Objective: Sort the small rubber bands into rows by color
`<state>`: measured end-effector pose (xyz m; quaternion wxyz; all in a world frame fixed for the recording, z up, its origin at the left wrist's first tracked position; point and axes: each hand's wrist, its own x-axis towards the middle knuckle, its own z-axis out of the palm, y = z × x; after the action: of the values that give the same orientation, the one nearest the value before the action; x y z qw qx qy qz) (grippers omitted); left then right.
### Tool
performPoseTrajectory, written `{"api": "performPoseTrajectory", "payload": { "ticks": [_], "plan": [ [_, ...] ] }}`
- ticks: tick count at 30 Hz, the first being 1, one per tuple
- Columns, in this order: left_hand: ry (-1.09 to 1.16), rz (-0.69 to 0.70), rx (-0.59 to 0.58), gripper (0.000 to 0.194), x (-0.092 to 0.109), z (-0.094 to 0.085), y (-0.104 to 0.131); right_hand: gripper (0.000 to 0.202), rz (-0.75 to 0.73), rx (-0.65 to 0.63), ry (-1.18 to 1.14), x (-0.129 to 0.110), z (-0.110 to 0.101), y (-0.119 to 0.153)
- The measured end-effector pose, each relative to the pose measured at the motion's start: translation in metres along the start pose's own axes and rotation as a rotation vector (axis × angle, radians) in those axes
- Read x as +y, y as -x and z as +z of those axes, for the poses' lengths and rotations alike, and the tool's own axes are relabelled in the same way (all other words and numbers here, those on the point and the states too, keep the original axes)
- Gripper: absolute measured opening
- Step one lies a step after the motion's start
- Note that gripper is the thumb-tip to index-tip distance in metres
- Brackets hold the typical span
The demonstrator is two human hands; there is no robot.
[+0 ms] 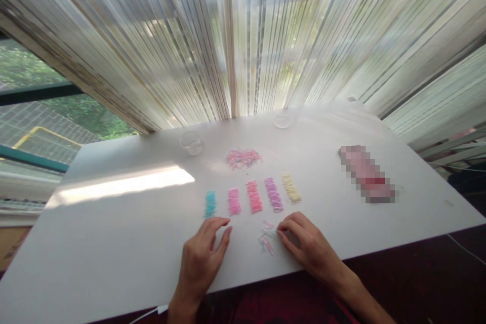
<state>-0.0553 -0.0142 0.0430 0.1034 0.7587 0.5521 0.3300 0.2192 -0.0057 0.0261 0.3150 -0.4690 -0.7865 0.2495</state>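
Note:
My left hand [202,249] hovers or rests at the near side of the white table [125,248], thumb and forefinger apart with nothing between them. It is just below the blue row of small thin pieces [210,204]. My right hand [312,244] is closed in a pinch at the right edge of a small mixed pile [267,241] of pink and pale green pieces. Whatever its fingertips hold is too small to make out. Further rows lie side by side: pink [234,201], coral [254,197], purple [274,195] and pale yellow [291,188].
Behind the rows lies a larger mixed heap [243,159]. A clear round container [192,143] stands at the back left, and a clear round lid [281,122] lies at the back. A blurred pink oblong object [367,174] is at the right. Striped curtains [228,35] border the far edge.

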Motion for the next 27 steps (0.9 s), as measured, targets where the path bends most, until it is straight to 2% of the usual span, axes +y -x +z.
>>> {"api": "performPoseTrajectory", "payload": {
  "ticks": [3,6,14,20,24,27],
  "plan": [
    [0.145,0.083,-0.146,0.020,0.026,0.017,-0.004,0.013,-0.038,-0.005,-0.046,-0.005,0.000,-0.005],
    [0.208,0.137,-0.185,0.014,0.036,0.027,-0.004,0.013,-0.071,-0.020,-0.072,-0.010,0.002,-0.011],
    [0.215,0.090,-0.120,0.007,0.022,0.020,0.003,0.012,-0.112,-0.079,-0.140,-0.016,0.014,-0.022],
    [0.210,0.058,-0.157,0.009,0.019,0.015,0.006,0.012,-0.136,-0.083,-0.185,-0.019,0.020,-0.028],
    [0.215,0.022,-0.133,0.016,0.017,0.012,0.005,0.012,-0.142,-0.080,-0.186,-0.020,0.022,-0.030],
    [0.224,0.054,-0.130,0.017,0.015,0.011,0.004,0.012,-0.140,-0.077,-0.183,-0.019,0.024,-0.030]
  ]
}}
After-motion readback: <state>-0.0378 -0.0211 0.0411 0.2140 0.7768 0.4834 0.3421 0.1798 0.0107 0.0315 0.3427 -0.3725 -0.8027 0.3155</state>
